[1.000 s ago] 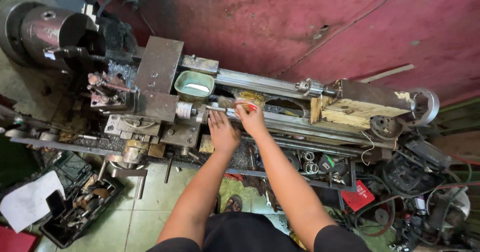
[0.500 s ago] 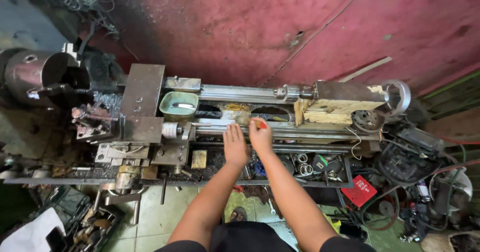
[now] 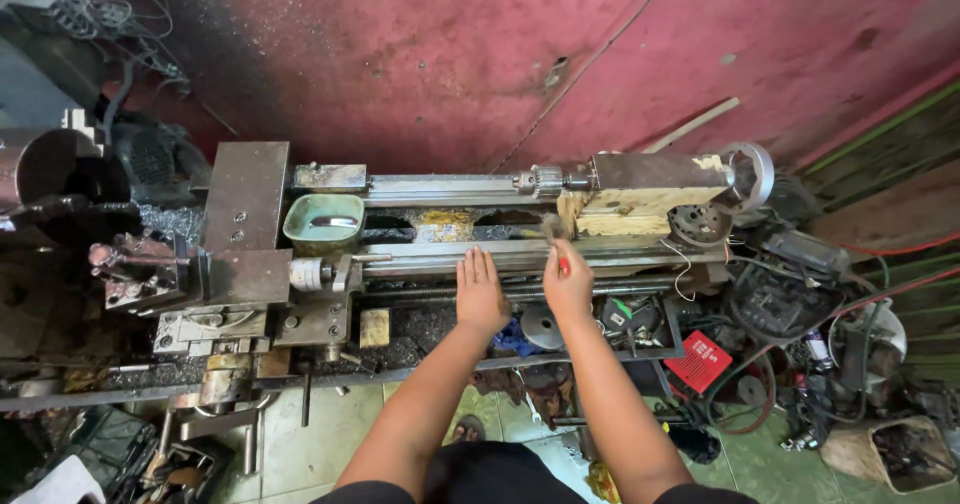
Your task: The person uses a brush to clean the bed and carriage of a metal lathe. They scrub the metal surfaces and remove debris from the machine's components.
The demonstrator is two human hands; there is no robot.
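Note:
A metal lathe [image 3: 440, 254] lies across the view under a red wall. My left hand [image 3: 480, 292] rests flat, fingers together, on the lathe's front bed rail. My right hand [image 3: 567, 286] is closed on a small brush with a red handle [image 3: 563, 263], whose bristles touch the bed near the tailstock [image 3: 650, 189]. A drill chuck [image 3: 545, 180] sticks out of the tailstock toward the left. The carriage [image 3: 245, 229] sits at the left, with a green tray [image 3: 322, 220] beside it.
The headstock chuck [image 3: 50, 174] is at far left. Metal shavings lie in a pan under the bed. A red box [image 3: 698, 360], cables and machine parts are piled at the right. Bins of tools [image 3: 120, 444] stand on the tiled floor at lower left.
Both hands have slid to the right along the lathe bed, toward the tailstock. The view has also shifted and drawn closer to the machine.

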